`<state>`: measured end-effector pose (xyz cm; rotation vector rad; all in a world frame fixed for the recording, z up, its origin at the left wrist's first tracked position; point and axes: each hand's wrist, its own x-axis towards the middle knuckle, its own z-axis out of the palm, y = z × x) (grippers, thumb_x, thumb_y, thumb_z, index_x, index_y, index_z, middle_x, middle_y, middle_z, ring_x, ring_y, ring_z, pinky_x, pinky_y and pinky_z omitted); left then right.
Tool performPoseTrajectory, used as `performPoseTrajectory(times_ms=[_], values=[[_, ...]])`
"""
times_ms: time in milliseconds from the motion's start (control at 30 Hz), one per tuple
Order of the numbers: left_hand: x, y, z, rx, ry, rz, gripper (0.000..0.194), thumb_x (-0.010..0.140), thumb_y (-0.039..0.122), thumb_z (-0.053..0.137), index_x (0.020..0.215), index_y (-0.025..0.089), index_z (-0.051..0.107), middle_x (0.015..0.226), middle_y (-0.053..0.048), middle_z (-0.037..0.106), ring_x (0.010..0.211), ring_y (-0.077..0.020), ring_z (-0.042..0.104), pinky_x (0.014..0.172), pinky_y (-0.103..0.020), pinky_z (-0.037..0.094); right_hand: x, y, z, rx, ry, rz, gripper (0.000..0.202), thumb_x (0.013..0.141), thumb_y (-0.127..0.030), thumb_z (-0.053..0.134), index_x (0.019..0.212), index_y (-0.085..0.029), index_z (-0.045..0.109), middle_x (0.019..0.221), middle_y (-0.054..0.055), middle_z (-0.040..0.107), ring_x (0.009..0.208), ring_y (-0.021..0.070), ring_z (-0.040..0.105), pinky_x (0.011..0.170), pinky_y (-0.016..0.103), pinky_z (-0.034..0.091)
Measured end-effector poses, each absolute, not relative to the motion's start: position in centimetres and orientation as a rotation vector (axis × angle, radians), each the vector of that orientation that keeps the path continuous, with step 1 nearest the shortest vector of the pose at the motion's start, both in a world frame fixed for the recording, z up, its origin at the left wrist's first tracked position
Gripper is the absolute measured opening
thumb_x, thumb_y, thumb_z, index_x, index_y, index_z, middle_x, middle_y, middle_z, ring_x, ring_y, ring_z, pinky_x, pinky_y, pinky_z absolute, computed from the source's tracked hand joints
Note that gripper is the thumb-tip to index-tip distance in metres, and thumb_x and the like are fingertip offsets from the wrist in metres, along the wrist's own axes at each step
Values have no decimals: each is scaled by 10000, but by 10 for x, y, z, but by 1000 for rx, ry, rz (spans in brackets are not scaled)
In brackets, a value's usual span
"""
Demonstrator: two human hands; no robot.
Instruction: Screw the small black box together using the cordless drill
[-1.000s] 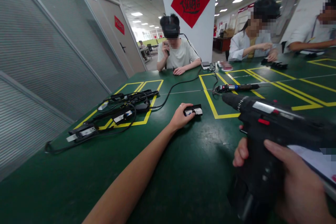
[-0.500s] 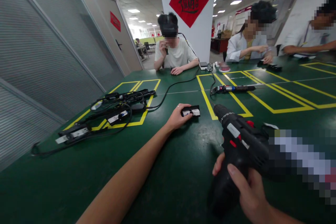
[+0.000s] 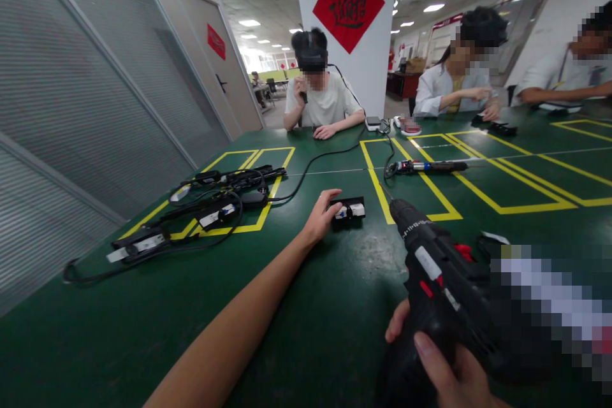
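Drill (image 3: 437, 290) clasped in right hand (image 3: 466, 373), left hand (image 3: 320, 222) loosely spread, perhaps touching black block (image 3: 352, 211)

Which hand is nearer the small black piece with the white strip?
Left. The left hand is right at the left end of the black piece; the right hand is farther off, nearer the camera and to the right, gripping the drill.

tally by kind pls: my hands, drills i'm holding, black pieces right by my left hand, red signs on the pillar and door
Hands: 2 (left hand, right hand)
Drill: 1
Black piece: 1
Red signs: 2 (diamond sign, small sign)
Total: 6
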<state>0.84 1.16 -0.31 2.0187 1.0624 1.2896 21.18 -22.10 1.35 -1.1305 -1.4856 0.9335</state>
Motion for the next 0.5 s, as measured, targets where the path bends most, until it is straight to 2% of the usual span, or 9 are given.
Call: performPoseTrajectory(times_ms=[200,267,367,433,500], values=[[5,7,1,1920,1080,1496,305,866,287,535,1147,167,539,1206,-89,560,1037,-249,566,857,-476,467,209,-220,29,-1157,-1664,870,215,832,-389,448,790,-226,582,690,30,599,612,159,585,546,259,496],[3,-2,4,1861,1095,1583,311,866,296,532,1150,170,535,1223,-90,546,1057,-255,550,874,-486,448,208,-217,36,-1149,-1700,824,154,821,-346,472,788,-236,574,674,15,589,571,143,571,545,259,505],[-2,-37,10,1804,1054,1595,291,870,350,506,1089,165,562,1186,-86,555,1058,-254,534,897,-493,412,204,-209,46,-1161,-1754,722,79,787,-288,529,820,-243,586,723,23,609,620,159,590,578,282,523],[-3,-73,14,1794,969,1502,357,867,463,439,980,166,602,1102,-94,577,1055,-269,519,930,-499,381,200,-204,53,-1177,-1757,692,202,754,-277,568,951,-232,580,798,44,634,666,180,610,599,304,532],[-3,-113,19,1782,857,1339,521,812,607,391,996,173,614,1079,-124,592,1033,-301,528,915,-488,411,193,-200,59,-1199,-1749,657,405,725,-267,590,1119,-202,519,907,79,648,731,206,631,635,334,540]])
